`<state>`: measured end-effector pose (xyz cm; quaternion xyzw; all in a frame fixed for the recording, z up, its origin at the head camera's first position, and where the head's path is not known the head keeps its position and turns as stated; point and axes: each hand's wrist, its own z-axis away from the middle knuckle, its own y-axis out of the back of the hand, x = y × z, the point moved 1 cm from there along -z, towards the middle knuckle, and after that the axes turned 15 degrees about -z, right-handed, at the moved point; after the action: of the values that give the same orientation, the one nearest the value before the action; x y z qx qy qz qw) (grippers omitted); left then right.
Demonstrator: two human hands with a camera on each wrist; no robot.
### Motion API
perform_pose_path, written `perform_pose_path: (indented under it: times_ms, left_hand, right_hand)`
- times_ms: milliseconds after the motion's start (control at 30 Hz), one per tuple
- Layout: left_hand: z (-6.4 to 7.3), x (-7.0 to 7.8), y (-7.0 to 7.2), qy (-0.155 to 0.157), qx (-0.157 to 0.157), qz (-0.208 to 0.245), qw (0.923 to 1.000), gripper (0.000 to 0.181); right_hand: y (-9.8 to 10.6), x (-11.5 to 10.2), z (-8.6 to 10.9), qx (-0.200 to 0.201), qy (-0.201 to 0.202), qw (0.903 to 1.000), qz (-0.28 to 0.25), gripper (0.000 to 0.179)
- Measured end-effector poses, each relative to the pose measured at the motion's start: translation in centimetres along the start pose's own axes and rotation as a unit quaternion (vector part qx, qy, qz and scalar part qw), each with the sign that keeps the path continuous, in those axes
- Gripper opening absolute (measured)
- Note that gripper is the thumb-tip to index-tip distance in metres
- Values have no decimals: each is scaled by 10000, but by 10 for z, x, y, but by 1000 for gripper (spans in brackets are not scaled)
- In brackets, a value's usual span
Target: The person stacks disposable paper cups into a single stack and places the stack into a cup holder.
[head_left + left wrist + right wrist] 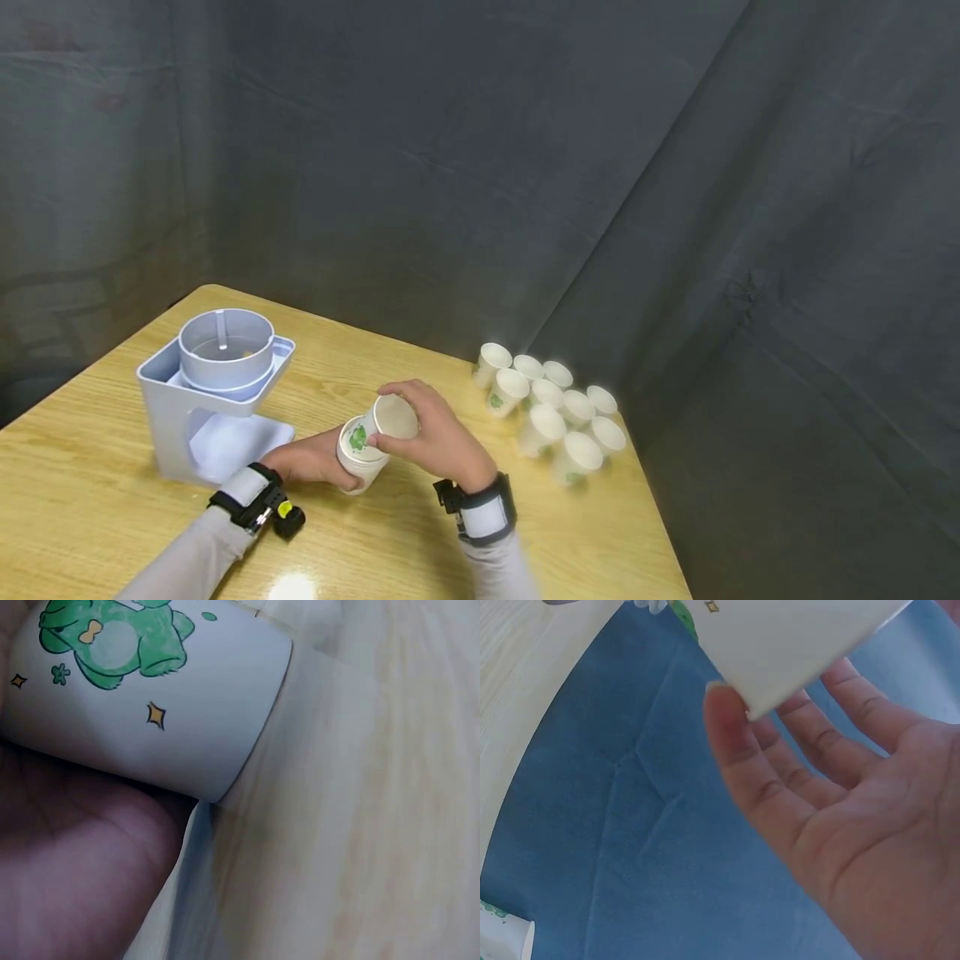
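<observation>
In the head view my left hand (318,460) grips a white paper cup (362,477) low over the table, its mouth upward. The left wrist view shows a green cartoon animal and small stars on that cup (217,697), with the palm (82,855) against its side. My right hand (442,433) holds a second white paper cup (395,417) tilted, its base over the mouth of the first. Whether that base sits inside is hidden. Up close, the thumb and fingers pinch the cup (802,645) near its rim.
A pale lavender appliance (168,417) with a round open bowl (225,367) on top and a low flat base stands at the left. Several white paper cups (543,425) stand grouped at the table's right edge. Dark cloth (420,167) hangs behind and to the right of the wooden table (82,500).
</observation>
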<state>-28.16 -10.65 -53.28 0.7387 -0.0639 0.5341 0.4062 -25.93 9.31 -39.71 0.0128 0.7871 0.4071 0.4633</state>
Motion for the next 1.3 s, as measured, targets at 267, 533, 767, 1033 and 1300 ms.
perform_pose_path:
  times_ms: [267,533,767,1033,1300]
  left_hand:
    - [-1,-1,0,-48,-20,-40,10000,81]
    - [0,-2,1,200,35,23,9998,92]
    - [1,-4,1,154,-18,141,9998,94]
    - [3,-2,5,198,-46,89,9998,94]
    - [4,0,3,275,-80,83,9996,95]
  right_hand:
    - [-13,-2,-2,-148,-22,9989,435,57]
    - [-24,-1,-6,-471,100,9950,879,57]
    - [-32,4,-10,-634,74,9923,1065,59]
    - [-36,9,-14,-708,-12,9920,1046,61]
    - [-35,20,-14,-678,-71,9963,516,62]
